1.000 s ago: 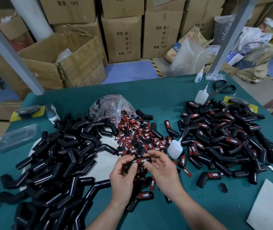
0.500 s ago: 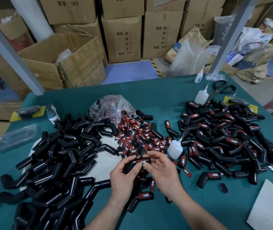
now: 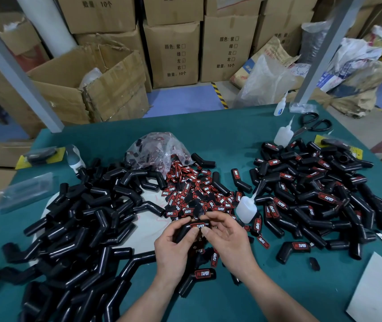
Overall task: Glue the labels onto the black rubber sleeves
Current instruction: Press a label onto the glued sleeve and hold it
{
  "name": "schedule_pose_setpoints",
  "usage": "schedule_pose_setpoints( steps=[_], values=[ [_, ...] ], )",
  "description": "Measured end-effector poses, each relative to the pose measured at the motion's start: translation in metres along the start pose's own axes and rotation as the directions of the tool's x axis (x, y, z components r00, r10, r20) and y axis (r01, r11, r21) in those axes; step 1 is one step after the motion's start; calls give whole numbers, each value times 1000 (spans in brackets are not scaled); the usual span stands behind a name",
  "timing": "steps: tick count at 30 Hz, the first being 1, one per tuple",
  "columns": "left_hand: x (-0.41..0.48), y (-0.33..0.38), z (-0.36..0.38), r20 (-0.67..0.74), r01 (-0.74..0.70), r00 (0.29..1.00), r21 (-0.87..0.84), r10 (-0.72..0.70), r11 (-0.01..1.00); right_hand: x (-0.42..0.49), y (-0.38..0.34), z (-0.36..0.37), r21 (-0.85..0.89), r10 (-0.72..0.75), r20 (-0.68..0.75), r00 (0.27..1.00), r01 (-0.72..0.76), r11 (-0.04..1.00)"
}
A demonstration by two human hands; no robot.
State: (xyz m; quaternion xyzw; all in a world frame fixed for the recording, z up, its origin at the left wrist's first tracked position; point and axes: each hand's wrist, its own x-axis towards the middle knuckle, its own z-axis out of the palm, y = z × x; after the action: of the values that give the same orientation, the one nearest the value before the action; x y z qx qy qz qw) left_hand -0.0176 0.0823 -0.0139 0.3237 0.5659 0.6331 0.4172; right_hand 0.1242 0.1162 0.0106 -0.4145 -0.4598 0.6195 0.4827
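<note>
Black rubber sleeve (image 3: 184, 232), angled, one item: held over the near middle of the green table (image 3: 231, 135), between my two hands. Label (image 3: 200, 226), red and black, lettered TAPER: lies on the sleeve's upper face, facing up. My left hand (image 3: 173, 248): fingers curled round the sleeve's bent end, thumb resting at the label's near edge. My right hand (image 3: 230, 239): forefinger and thumb pinching the sleeve's labelled end, the other fingers loosely spread. Unlabelled sleeves (image 3: 81, 217): large heap to my left, partly over a white sheet (image 3: 143, 238). Labelled sleeves (image 3: 313, 194): large heap to my right. Loose labels (image 3: 197, 194): heap just beyond my hands, spilling from a clear plastic bag (image 3: 160, 147). Glue bottle (image 3: 245, 209), white, nozzle tilted right: just beyond my right hand, between the loose labels and the right heap. Second glue bottle (image 3: 283, 134) and black-handled scissors (image 3: 313, 125): far right of the table. One finished sleeve (image 3: 202, 274): on the table between my wrists. Cardboard boxes (image 3: 171, 52): stacked on the floor beyond the table.
</note>
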Motion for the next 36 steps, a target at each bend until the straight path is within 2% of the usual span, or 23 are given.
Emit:
schedule_pose_setpoints(
  steps=[9,23,36],
  values=[
    [-1,0,-3,26,10,1000,-5,-10,1000,-1,-5,2,-42,-23,-5,1000,23,999],
    [-3,6,0,46,-72,996,2,72,997,0,-2,4,-24,-24,-12,1000,24,999],
    [-4,5,-1,53,-43,998,6,42,999,0,-3,4,-61,-26,-10,1000,25,998]
  ],
)
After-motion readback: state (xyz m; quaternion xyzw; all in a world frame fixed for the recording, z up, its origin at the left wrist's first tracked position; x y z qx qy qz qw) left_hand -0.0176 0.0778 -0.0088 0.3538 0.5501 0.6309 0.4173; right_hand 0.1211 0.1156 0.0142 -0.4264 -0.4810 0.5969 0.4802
